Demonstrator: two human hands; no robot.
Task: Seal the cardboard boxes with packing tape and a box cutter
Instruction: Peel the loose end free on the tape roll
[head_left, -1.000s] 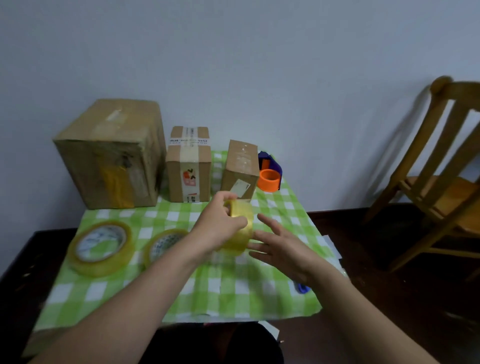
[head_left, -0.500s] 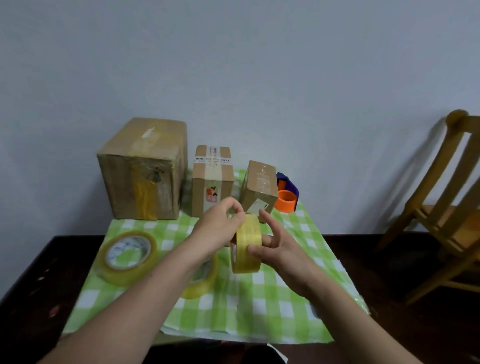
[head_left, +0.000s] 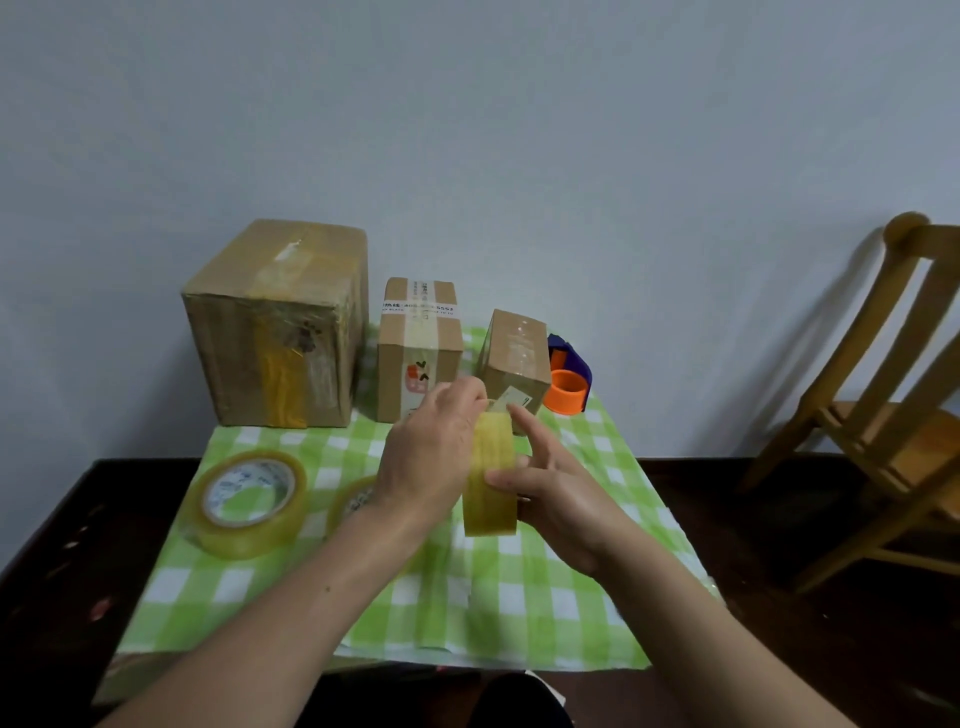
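I hold a yellowish roll of packing tape (head_left: 491, 483) on edge above the green checked cloth (head_left: 519, 597). My left hand (head_left: 431, 457) grips its left side, with fingertips pinching at the top of the roll. My right hand (head_left: 550, 493) holds its right side, the index finger stretched up along the edge. Three cardboard boxes stand at the back: a large one (head_left: 275, 327), a medium one (head_left: 418, 348) with a white strip, and a small one (head_left: 514, 358). No box cutter shows.
A big tape roll (head_left: 247, 501) lies flat on the left of the cloth; another roll (head_left: 356, 501) is partly hidden behind my left wrist. An orange and blue tape dispenser (head_left: 569, 384) sits behind the small box. A wooden chair (head_left: 893, 395) stands at the right.
The roll has come up off the cloth and turned on edge. My right hand went from open beside it to gripping its right side. The camera view shifted, so the boxes appear further right.
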